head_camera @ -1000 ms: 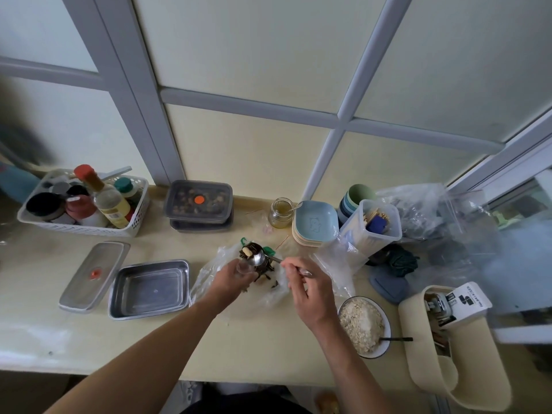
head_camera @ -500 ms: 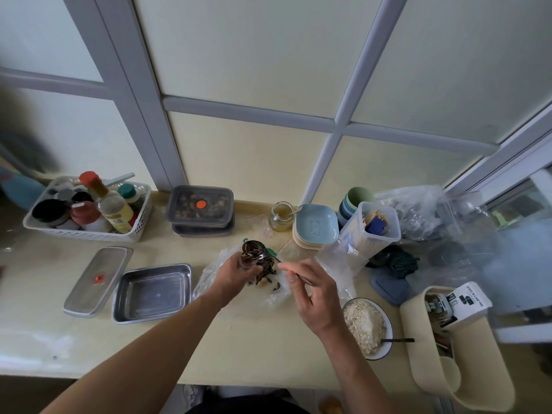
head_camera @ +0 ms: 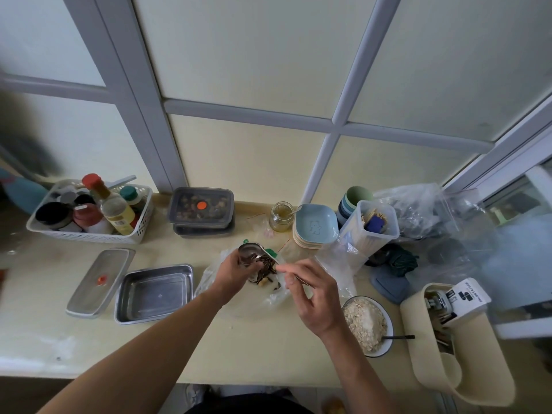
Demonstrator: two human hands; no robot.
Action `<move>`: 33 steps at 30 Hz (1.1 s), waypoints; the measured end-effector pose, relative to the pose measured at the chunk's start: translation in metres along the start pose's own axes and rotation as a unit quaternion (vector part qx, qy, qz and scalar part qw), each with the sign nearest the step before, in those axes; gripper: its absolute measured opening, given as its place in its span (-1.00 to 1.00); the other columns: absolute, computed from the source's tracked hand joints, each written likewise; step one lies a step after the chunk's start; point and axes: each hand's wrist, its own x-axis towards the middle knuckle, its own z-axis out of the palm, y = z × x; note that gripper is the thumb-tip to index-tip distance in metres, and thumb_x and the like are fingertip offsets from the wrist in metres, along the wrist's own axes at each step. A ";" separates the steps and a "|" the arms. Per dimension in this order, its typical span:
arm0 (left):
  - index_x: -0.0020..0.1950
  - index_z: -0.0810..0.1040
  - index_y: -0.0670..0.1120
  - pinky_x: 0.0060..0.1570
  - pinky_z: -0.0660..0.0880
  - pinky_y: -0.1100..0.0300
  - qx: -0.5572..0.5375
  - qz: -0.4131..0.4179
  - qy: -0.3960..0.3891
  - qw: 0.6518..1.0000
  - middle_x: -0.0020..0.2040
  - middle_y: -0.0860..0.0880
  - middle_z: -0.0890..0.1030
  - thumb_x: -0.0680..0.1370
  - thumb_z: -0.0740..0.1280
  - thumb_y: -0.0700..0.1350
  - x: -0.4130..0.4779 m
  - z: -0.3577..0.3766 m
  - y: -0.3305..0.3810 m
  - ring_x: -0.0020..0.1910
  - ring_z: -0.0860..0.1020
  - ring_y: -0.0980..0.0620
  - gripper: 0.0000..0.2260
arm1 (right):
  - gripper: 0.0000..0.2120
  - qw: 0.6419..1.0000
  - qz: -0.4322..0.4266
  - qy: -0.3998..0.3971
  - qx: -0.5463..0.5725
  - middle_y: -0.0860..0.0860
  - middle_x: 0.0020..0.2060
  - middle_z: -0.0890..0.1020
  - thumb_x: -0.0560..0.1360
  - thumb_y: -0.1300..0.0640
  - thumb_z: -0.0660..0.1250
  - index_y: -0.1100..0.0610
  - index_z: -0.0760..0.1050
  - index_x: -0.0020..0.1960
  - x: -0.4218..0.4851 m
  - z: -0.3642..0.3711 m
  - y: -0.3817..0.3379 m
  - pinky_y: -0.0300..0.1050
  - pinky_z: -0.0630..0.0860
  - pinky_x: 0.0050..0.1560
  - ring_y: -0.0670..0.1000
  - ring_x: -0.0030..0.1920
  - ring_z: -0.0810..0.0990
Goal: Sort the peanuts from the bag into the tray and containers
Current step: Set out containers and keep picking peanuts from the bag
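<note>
Over the bag, the left hand curls its fingers round a cup while the right hand pinches a spoon.

A clear, crumpled plastic bag lies on the counter with a small heap of dark and pale pieces on it, probably the peanuts. The left hand grips a small round metal cup, tilted over them. Just left of the bag sits the rectangular steel tray, bare inside, with its flat lid lying beside it.
</note>
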 end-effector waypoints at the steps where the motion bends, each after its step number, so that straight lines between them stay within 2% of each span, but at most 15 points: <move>1: 0.13 0.63 0.00 -0.13 0.47 0.30 -0.003 0.002 -0.002 1.000 -0.06 0.05 0.70 0.48 0.54 -0.07 0.000 0.000 0.001 -0.08 0.64 0.12 -0.75 | -0.76 1.000 -0.001 0.002 -0.002 -0.09 -0.04 0.61 0.66 0.12 0.25 0.07 0.69 0.16 0.000 0.000 0.000 -0.25 0.51 0.00 -0.12 -0.08 0.63; 7: 0.14 0.63 0.04 -0.03 0.58 0.17 0.006 0.010 -0.009 1.000 -0.03 0.04 0.71 0.43 0.54 0.06 -0.003 -0.003 0.003 -0.03 0.67 0.07 -0.67 | -0.75 1.000 -0.006 0.001 -0.005 -0.06 -0.05 0.60 0.66 0.09 0.25 0.07 0.69 0.16 0.000 0.001 -0.001 -0.25 0.52 -0.02 -0.12 -0.07 0.61; 10: 0.13 0.63 0.03 -0.08 0.56 0.20 0.016 0.014 -0.010 1.000 -0.07 0.02 0.70 0.48 0.53 0.00 -0.005 -0.004 0.006 -0.08 0.65 0.09 -0.75 | -0.75 1.000 -0.008 0.004 0.001 -0.07 -0.05 0.60 0.67 0.09 0.25 0.07 0.69 0.16 0.000 0.002 -0.001 -0.29 0.50 -0.02 -0.12 -0.08 0.61; 12: 0.14 0.63 0.03 -0.07 0.56 0.20 0.025 0.012 -0.007 1.000 -0.05 0.02 0.70 0.47 0.52 0.04 -0.006 -0.005 0.007 -0.05 0.65 0.07 -0.72 | -0.74 1.000 -0.005 0.015 0.003 -0.14 -0.05 0.60 0.68 0.09 0.23 0.08 0.69 0.16 0.000 0.003 0.001 -0.32 0.49 -0.04 -0.14 -0.10 0.62; 14: 0.14 0.60 -0.05 -0.11 0.49 0.24 0.049 -0.002 -0.004 0.999 -0.03 0.02 0.66 0.52 0.49 0.00 -0.010 -0.006 0.008 -0.02 0.62 0.02 -0.74 | -0.74 0.998 0.016 0.062 0.011 -0.22 -0.10 0.61 0.68 0.09 0.22 0.11 0.68 0.15 -0.001 0.005 0.004 -0.29 0.53 -0.10 -0.15 -0.16 0.64; 17: 0.21 0.56 -0.12 -0.17 0.40 0.39 0.132 -0.022 -0.033 0.990 0.08 0.02 0.61 0.57 0.45 -0.05 -0.015 -0.007 0.004 0.05 0.57 0.02 -0.74 | -0.74 0.980 0.125 0.146 0.059 -0.10 -0.28 0.67 0.71 0.06 0.21 0.11 0.65 0.09 -0.003 0.007 0.009 -0.16 0.62 -0.30 -0.10 -0.30 0.69; 19: 0.24 0.57 -0.12 -0.21 0.37 0.43 0.213 -0.014 -0.080 0.974 0.13 0.01 0.61 0.57 0.44 -0.01 -0.018 -0.009 -0.004 0.01 0.56 0.08 -0.70 | -0.73 0.958 0.210 0.174 0.087 -0.03 -0.36 0.67 0.70 0.02 0.21 0.13 0.62 0.02 -0.004 0.010 0.014 -0.17 0.61 -0.35 -0.07 -0.38 0.68; 22: 0.22 0.59 -0.11 -0.07 0.45 0.23 0.274 -0.025 -0.119 0.954 0.16 -0.04 0.62 0.54 0.46 0.05 -0.019 -0.012 -0.016 -0.02 0.57 0.07 -0.66 | -0.68 0.924 0.310 0.198 0.106 0.01 -0.41 0.68 0.69 0.00 0.23 0.17 0.58 -0.09 -0.006 0.017 0.026 -0.21 0.58 -0.40 0.01 -0.45 0.67; 26: 0.18 0.61 -0.05 0.11 0.54 0.09 0.322 -0.040 -0.143 0.935 0.13 -0.07 0.61 0.49 0.47 0.11 -0.022 -0.014 -0.023 0.05 0.58 -0.02 -0.65 | -0.59 0.865 0.425 0.182 0.193 0.13 -0.39 0.70 0.70 -0.02 0.24 0.24 0.57 -0.18 -0.013 0.035 0.043 0.01 0.68 -0.29 0.17 -0.36 0.73; 28: 0.18 0.61 -0.01 0.15 0.54 0.06 0.332 -0.057 -0.156 0.928 0.15 -0.07 0.60 0.46 0.45 0.19 -0.022 -0.014 -0.030 0.07 0.58 -0.02 -0.60 | -0.55 0.821 0.472 0.183 0.265 0.22 -0.34 0.71 0.70 -0.04 0.24 0.30 0.56 -0.17 -0.015 0.047 0.053 0.05 0.69 -0.23 0.24 -0.29 0.74; 31: 0.20 0.60 0.01 0.19 0.53 0.06 0.332 -0.080 -0.168 0.925 0.19 -0.06 0.59 0.46 0.44 0.21 -0.022 -0.015 -0.038 0.11 0.58 -0.02 -0.59 | -0.49 0.740 0.531 0.201 0.359 0.31 -0.26 0.71 0.70 -0.03 0.24 0.44 0.55 -0.10 -0.013 0.062 0.067 -0.09 0.68 -0.30 0.22 -0.27 0.73; 33: 0.29 0.58 0.00 0.22 0.50 0.10 0.329 -0.088 -0.183 0.922 0.22 -0.07 0.58 0.50 0.44 0.18 -0.024 -0.015 -0.037 0.16 0.56 -0.04 -0.57 | -0.53 0.692 0.550 0.217 0.414 0.33 -0.24 0.71 0.69 0.01 0.27 0.47 0.54 -0.01 -0.014 0.068 0.074 -0.15 0.67 -0.33 0.17 -0.30 0.73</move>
